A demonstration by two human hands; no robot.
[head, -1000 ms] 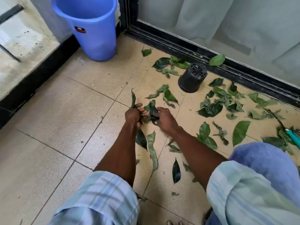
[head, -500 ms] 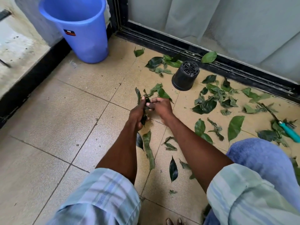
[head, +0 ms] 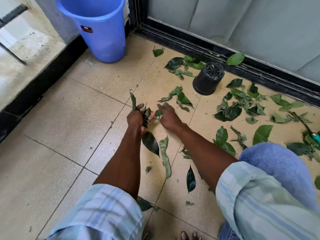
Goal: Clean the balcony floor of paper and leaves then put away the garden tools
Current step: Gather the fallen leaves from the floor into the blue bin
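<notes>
At frame centre, the left hand (head: 136,118) clutches a bunch of leaves (head: 147,112), keeping them gathered. The right hand (head: 168,116), fingers loose and blurred, reaches toward more leaves (head: 181,99) scattered across the tiled floor (head: 69,118), centre to right. A blue bucket (head: 102,28) stands upper left, likely for them.

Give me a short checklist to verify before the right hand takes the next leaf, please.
1. Left hand grips the bundle of leaves: ok.
2. Right hand free to pick: ok, fingers extended, blurred.
3. Nearest loose leaves just beyond the right hand: ok.
4. Blue bucket upright by the corner: ok.
5. Room left in the bucket: cannot tell.
6. Floor cleared: not ok, many leaves remain.
</notes>
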